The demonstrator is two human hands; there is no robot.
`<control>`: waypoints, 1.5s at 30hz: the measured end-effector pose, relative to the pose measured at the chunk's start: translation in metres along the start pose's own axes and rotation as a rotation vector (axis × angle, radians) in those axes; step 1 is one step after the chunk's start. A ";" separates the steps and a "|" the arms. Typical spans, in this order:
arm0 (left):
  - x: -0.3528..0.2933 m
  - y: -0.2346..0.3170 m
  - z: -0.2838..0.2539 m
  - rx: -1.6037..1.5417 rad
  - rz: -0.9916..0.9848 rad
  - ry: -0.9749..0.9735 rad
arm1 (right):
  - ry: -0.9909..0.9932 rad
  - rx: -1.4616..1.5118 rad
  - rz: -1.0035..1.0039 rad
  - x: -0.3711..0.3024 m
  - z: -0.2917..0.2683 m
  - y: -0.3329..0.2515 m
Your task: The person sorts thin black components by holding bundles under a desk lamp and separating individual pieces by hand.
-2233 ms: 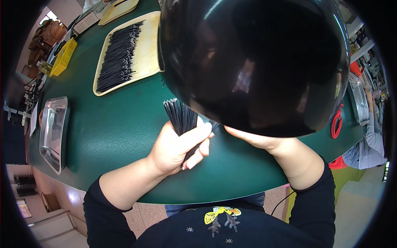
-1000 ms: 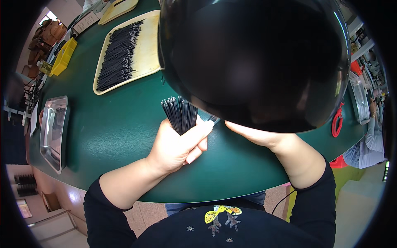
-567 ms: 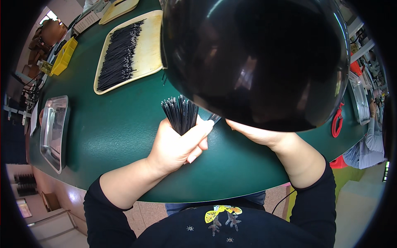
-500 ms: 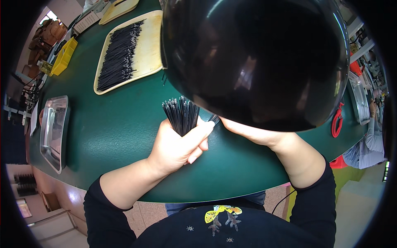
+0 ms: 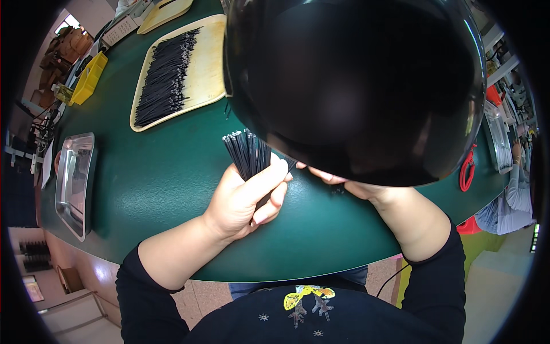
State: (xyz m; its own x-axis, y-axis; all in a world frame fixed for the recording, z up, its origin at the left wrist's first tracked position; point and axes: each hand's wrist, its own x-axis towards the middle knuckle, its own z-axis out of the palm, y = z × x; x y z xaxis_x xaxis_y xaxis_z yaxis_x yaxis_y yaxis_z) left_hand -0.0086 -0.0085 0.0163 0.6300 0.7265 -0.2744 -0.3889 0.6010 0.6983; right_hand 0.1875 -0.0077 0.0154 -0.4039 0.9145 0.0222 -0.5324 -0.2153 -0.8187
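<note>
My left hand is closed around a bundle of thin black wires. Their silvery ends fan out above the fist, pointing up and away from me. The thumb lies across the front of the bundle. To its right, my right hand reaches under a large glossy black dome, which hides most of the fingers. Only some fingertips and the palm's lower edge show. Small dark ends stick out below that hand; whether it grips them is hidden.
Left of the dome, a cream tray holds many black wires in a row on the green table. A clear metal-like tray and a yellow bin stand at the left. Red-handled pliers lie at the right.
My right hand has shifted slightly lower under the dome, and dark ends now show beneath it. The bundle in my left hand has tilted a little to the left.
</note>
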 end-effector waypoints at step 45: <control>0.006 -0.010 0.000 0.613 0.268 0.017 | 0.234 -0.316 0.023 0.007 -0.001 0.031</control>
State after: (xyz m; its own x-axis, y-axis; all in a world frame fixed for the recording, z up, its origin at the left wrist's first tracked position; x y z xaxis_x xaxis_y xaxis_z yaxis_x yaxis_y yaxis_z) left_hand -0.0009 -0.0099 0.0080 0.5523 0.8324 -0.0456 -0.0753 0.1042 0.9917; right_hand 0.1690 -0.0077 -0.0109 -0.2134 0.9718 -0.1001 -0.2552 -0.1543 -0.9545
